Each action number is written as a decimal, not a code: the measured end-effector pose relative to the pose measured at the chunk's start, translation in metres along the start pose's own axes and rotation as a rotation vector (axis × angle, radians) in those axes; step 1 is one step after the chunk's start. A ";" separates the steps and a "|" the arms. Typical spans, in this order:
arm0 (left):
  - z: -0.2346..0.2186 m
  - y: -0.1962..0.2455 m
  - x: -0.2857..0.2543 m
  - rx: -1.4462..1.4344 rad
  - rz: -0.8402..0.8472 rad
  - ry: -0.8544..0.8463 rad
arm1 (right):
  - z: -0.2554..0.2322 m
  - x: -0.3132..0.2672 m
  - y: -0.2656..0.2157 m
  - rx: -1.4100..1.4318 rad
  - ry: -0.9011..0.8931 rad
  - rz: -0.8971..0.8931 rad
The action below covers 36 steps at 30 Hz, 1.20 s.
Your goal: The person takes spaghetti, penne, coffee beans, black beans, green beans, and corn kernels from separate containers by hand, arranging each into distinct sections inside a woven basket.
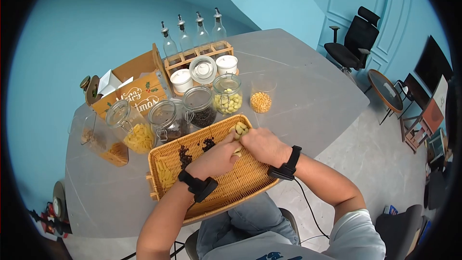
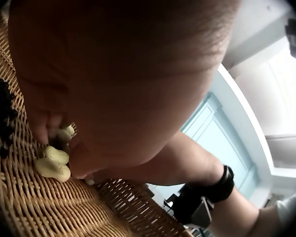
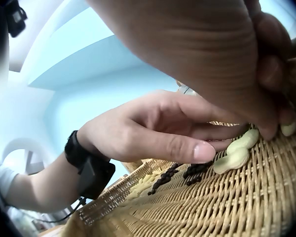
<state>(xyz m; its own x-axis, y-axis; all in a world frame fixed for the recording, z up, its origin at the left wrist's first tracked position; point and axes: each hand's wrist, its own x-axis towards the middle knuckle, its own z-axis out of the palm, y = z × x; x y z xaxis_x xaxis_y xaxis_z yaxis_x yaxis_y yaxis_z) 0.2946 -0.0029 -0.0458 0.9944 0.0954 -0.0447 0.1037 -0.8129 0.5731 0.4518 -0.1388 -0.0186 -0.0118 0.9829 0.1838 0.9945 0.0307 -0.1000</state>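
Note:
Inside a shallow wicker basket (image 1: 250,183), both hands work close together at its far right side. My left hand (image 1: 216,159) reaches in with thumb and fingers extended, fingertips right by pale green beans (image 3: 235,152). Curled fingers of my right hand (image 1: 265,147) pinch another pale green bean (image 3: 289,129) low over the weave. More pale green beans (image 1: 239,127) lie against the far wall of the basket, partly hidden by the hands. Two strips of small black beans (image 1: 184,156) and a patch of pale yellow pasta tubes (image 1: 166,173) occupy the basket's left part.
Behind the basket stand glass jars of pasta (image 1: 138,137), dark pieces (image 1: 171,127), black beans (image 1: 204,115) and green beans (image 1: 228,102). A glass of corn kernels (image 1: 260,102) is to their right. Farther back are a bottle rack (image 1: 199,54), white pots (image 1: 181,81) and a wooden box (image 1: 137,96).

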 end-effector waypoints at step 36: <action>-0.028 0.056 0.027 -0.020 0.141 0.334 | -0.076 0.060 0.140 0.215 0.311 0.180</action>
<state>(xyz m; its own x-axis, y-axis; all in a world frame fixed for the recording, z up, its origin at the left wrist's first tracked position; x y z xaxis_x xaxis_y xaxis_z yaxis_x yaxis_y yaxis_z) 0.3263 -0.0302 0.0077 0.9377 0.1686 0.3039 -0.0374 -0.8205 0.5704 0.5981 -0.0890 0.0525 0.2253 0.8752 0.4281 0.9330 -0.0673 -0.3534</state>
